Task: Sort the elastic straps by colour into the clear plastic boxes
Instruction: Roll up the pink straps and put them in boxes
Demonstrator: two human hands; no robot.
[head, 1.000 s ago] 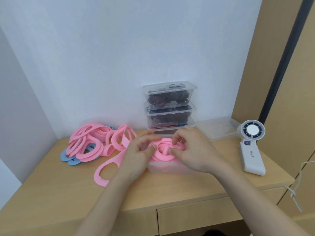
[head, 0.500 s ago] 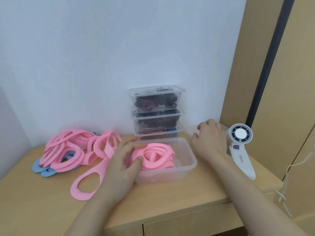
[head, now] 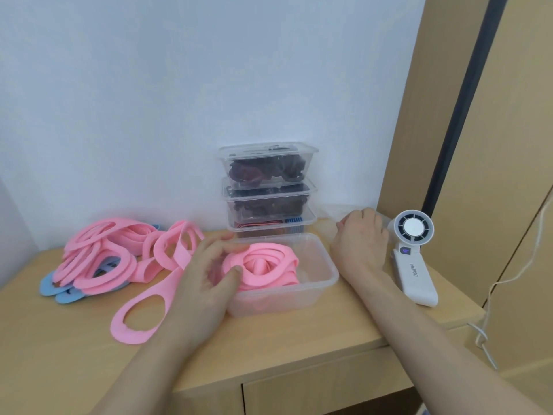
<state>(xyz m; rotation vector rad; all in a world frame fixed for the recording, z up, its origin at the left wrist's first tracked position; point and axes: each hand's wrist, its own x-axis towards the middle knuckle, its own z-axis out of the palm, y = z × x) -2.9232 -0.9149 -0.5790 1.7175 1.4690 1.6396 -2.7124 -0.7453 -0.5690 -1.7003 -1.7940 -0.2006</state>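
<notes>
Head view. The open clear box [head: 278, 304] sits mid-desk [head: 59, 354], holding the coiled pink straps [head: 266, 265].

The left hand [head: 206, 277] is at its 9 o'clock end, fingers and thumb curled round the coil's left side.

The right hand [head: 359, 244] is at 2 o'clock, knuckles up on a clear lid [head: 327, 212]. Its fingertips are hidden, so I cannot tell its grip.

- 12 o'clock: stack of lidded boxes [head: 269, 190], touching the open box.
- 3 o'clock: white handheld fan [head: 414, 265].
- 8 o'clock: loose pink strap [head: 143, 313], partly under the left wrist.
- 9–10 o'clock: pink strap pile [head: 101, 256] over blue straps [head: 48, 287].
</notes>
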